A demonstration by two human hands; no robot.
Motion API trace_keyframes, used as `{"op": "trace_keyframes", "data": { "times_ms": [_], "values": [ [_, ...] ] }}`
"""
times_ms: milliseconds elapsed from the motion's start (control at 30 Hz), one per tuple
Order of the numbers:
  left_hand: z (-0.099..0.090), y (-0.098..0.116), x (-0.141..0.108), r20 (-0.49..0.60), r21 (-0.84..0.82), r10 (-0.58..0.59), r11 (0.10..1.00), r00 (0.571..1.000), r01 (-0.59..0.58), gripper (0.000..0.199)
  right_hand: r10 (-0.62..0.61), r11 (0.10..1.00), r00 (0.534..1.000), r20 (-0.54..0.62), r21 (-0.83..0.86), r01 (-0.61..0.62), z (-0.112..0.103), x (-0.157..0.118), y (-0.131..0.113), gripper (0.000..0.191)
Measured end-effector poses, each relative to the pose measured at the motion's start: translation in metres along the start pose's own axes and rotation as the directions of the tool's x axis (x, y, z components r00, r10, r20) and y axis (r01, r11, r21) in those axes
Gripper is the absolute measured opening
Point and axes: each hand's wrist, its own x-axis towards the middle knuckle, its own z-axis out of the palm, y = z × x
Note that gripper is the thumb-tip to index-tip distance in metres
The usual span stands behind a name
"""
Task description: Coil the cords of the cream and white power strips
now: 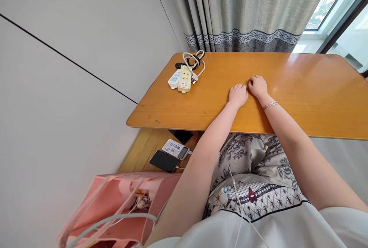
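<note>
My left hand (238, 95) rests palm down on the wooden table (310, 91), its fingers curled loosely under. Close beside it, my right hand (258, 86) lies on the tabletop in a loose fist, with thin bangles (270, 105) at the wrist. I see nothing held in either hand, though the palms are hidden. To the left of my hands, at the table's far left, lie a yellowish power strip (184, 79) and a white power strip (174, 79). Their cable (203, 68) is coiled behind them, with the plug (194, 78) beside the yellowish strip.
Below the table's left edge, a black phone (164, 161), a white power bank (174, 148) and another dark device (184, 136) lie on a wooden surface. A pink bag (97, 202) stands nearer me. White earphone wires (234, 183) hang over my lap. A curtain (253, 6) hangs behind the table.
</note>
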Motion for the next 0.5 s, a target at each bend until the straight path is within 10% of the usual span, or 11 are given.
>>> {"op": "trace_keyframes", "data": {
  "times_ms": [500],
  "values": [
    [-0.0006, -0.0001, 0.0002, 0.006, -0.007, -0.002, 1.000, 1.000, 0.002, 0.033, 0.013, 1.000, 1.000, 0.011, -0.010, -0.013, -0.0016, -0.0001, -0.0018, 0.030]
  ]
}}
